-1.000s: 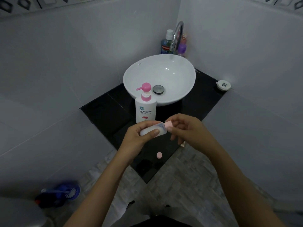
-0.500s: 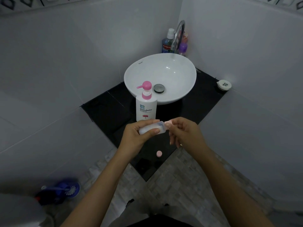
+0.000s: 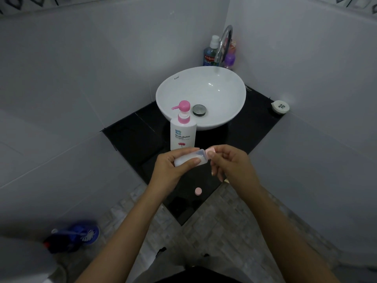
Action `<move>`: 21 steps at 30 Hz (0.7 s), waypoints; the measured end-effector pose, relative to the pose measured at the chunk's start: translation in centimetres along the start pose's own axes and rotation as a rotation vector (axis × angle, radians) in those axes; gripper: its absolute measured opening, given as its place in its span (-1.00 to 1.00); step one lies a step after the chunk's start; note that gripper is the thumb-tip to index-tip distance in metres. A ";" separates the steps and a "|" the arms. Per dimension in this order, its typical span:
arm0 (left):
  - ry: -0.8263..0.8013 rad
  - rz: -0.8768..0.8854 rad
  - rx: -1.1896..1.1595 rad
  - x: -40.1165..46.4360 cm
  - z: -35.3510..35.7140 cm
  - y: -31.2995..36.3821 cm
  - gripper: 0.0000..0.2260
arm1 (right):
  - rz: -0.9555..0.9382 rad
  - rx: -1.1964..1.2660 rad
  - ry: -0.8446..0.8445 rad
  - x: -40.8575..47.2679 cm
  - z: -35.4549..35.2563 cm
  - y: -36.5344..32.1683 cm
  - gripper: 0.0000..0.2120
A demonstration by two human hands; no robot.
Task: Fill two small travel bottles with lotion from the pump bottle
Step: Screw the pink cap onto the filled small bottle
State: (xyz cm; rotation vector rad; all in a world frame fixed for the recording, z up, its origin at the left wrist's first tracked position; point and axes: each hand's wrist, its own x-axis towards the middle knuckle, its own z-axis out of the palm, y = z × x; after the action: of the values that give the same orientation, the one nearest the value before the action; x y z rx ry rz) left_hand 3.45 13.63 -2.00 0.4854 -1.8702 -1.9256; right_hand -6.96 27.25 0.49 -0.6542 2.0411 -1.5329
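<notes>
Left hand: the left hand (image 3: 171,172) is curled around a small see-through travel bottle (image 3: 191,159), which lies on its side with the neck pointing to 3 o'clock.
Right hand: the right hand (image 3: 230,164) pinches a pink cap (image 3: 210,151) with thumb and first finger, right at the neck of the travel bottle. I cannot tell if the cap is screwed on.
Where the bottle is: it is up in the air over the front part of the black tabletop (image 3: 130,137), just in front of the pump bottle.
Pump bottle: the white pump bottle (image 3: 183,135) with a pink pump top stands upright on the tabletop, at 12 o'clock from the hands. Its spout points to 9 o'clock.
Loose cap: a second pink cap (image 3: 198,191) lies flat on the tabletop at 6 o'clock from the hands, not touching them.
Sink: a round white sink bowl (image 3: 228,111) sits behind the pump bottle, with a curved tap (image 3: 223,43) above it.
Far things: some bottles (image 3: 211,52) stand behind the tap. A small white round box (image 3: 280,107) sits at 3 o'clock from the sink.
Floor: a blue brush (image 3: 81,234) lies at 8 o'clock.
</notes>
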 end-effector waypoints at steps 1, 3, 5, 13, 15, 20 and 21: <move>0.005 0.006 0.010 0.0 0.1 -0.1 -0.77 | 0.009 0.014 0.011 0.0 0.1 0.1 -0.83; 0.005 0.021 0.041 0.1 0.2 -0.2 -0.77 | 0.028 0.043 0.025 0.0 0.1 0.3 -0.82; 0.000 0.026 0.064 0.1 0.3 -0.4 -0.77 | 0.041 0.063 0.031 0.0 0.2 0.5 -0.80; -0.037 0.033 0.118 0.0 0.2 -1.1 -0.78 | 0.031 0.093 0.013 0.3 0.0 0.8 -0.83; -0.043 0.013 0.136 0.0 0.0 -1.3 -0.77 | -0.005 0.018 -0.002 0.6 0.1 0.9 -0.84; 0.031 -0.053 0.211 -0.2 -1.6 -1.7 -0.71 | -0.100 -0.230 -0.026 1.3 1.3 2.3 -0.90; 0.052 -0.067 0.195 -0.4 -2.1 -1.8 -0.71 | -0.112 -0.302 -0.032 1.6 1.7 2.8 -0.91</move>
State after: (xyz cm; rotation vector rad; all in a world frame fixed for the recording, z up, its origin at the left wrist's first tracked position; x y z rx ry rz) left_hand 4.74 12.09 -3.85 0.6592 -2.0421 -1.7625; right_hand -7.26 25.72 -2.80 -0.9148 2.2667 -1.2724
